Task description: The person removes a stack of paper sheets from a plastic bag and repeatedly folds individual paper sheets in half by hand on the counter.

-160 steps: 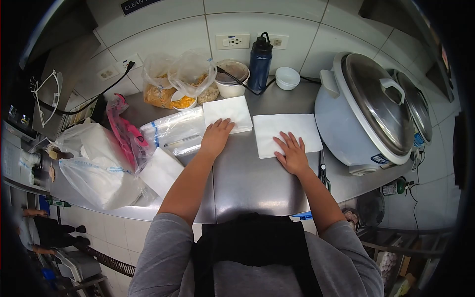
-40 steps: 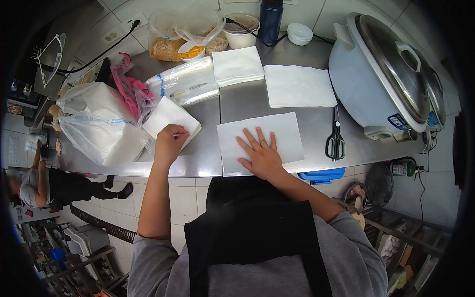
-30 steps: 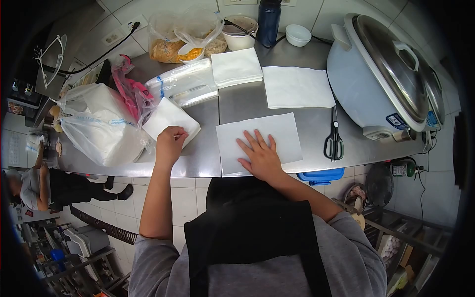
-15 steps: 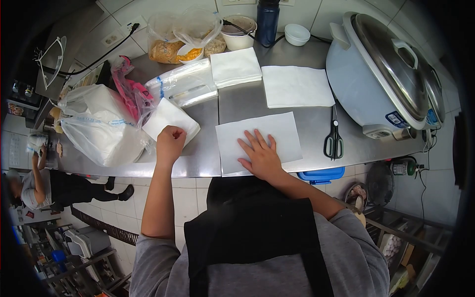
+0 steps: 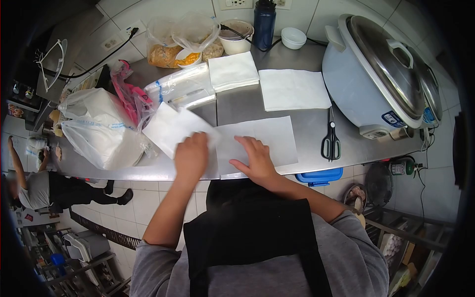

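Observation:
My left hand (image 5: 192, 157) is closed on the near edge of a thin white sheet (image 5: 197, 123), blurred by motion. That sheet slants between a small white stack (image 5: 159, 124) on its left and a flat white sheet (image 5: 281, 141) on its right. Fingers apart, my right hand (image 5: 255, 161) hovers at or lightly touches the flat sheet near the counter's front edge; contact is hard to tell. Farther back lie a folded white pile (image 5: 233, 70) and another flat white pile (image 5: 295, 90).
Scissors (image 5: 331, 141) lie on the steel counter (image 5: 309, 123), left of a large rice cooker (image 5: 363, 79). Plastic bags (image 5: 101, 131) fill the left side. Behind stand a dark bottle (image 5: 264, 24), a white bowl (image 5: 293, 38) and bagged food (image 5: 163, 55). Another person (image 5: 37, 190) stands far left.
My left hand has moved right, drawing a white sheet off the small stack towards the flat one. My right hand's fingers have lifted and bent a little. The other person has raised an arm.

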